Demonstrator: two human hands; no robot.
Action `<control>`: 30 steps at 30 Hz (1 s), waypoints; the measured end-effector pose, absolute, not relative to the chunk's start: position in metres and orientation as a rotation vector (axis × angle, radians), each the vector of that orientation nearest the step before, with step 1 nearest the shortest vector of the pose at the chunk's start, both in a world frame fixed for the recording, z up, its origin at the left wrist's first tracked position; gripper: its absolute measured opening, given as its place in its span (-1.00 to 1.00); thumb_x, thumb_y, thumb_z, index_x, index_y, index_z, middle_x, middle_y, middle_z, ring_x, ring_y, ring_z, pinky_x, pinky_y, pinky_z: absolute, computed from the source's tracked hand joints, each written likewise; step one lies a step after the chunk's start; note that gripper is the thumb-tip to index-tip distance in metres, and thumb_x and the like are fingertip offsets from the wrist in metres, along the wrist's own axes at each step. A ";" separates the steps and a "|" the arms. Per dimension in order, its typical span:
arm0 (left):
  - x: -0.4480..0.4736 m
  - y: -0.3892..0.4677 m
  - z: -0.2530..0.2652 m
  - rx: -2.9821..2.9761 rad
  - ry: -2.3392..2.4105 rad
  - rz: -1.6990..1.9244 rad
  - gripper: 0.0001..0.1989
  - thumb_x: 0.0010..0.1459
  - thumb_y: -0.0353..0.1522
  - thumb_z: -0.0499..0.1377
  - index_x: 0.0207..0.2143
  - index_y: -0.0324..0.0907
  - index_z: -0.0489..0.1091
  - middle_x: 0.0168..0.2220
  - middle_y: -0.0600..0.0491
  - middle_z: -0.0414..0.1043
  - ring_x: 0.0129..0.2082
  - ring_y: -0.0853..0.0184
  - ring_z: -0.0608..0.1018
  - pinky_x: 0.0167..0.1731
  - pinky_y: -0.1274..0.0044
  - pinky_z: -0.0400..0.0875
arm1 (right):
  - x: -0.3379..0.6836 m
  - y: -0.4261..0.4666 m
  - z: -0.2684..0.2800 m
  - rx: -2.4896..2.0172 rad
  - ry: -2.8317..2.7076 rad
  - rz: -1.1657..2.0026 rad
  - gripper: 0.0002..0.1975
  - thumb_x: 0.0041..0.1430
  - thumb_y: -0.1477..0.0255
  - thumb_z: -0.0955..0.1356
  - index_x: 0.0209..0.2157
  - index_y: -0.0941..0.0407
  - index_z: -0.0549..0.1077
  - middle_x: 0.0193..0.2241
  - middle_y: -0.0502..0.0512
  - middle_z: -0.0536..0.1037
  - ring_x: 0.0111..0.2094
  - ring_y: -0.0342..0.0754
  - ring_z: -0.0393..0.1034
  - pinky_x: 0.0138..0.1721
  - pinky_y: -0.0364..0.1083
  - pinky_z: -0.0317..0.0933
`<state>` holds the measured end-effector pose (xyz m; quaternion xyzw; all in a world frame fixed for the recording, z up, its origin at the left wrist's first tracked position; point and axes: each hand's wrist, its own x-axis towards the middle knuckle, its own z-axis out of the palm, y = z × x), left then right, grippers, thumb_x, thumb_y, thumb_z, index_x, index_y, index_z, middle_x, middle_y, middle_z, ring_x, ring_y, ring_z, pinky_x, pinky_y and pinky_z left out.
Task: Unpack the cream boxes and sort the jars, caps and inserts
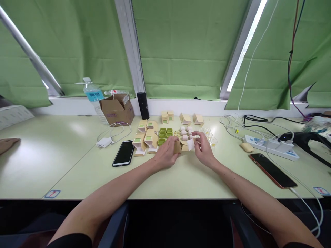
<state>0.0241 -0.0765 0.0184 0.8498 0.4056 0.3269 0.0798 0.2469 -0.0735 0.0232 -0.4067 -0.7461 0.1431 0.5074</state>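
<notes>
My left hand point(167, 154) is closed around a small tan cardboard box point(184, 146), which lies on its side above the table with its flaps open. On the box's right, the thumb and fingertips of my right hand point(204, 150) meet the edge of its pale flap. Just behind the box stand several green square cups point(162, 134), several pale pink rounded pieces point(183, 132) and some clear plastic pieces point(213, 141). Several similar open boxes point(151, 138) are grouped left of my left hand. More small boxes point(185, 119) stand farther back.
A phone point(123, 153) lies at left beside a white charger point(104, 142). Behind are a brown carton point(117, 109), a water bottle point(95, 98) and a black cylinder point(143, 105). At right are a power strip point(271, 147), loose cables and another phone point(273, 170).
</notes>
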 end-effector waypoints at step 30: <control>0.028 -0.082 0.018 2.738 1.204 0.929 -0.28 0.22 -0.40 0.19 0.37 -0.07 -0.02 0.07 -0.15 0.26 -0.04 0.08 0.50 -0.33 0.36 0.52 | 0.254 -0.079 0.032 -0.875 -2.067 0.101 -0.76 0.09 0.52 0.36 -0.62 0.04 0.50 0.07 0.11 0.49 0.25 0.34 0.07 0.23 0.45 0.11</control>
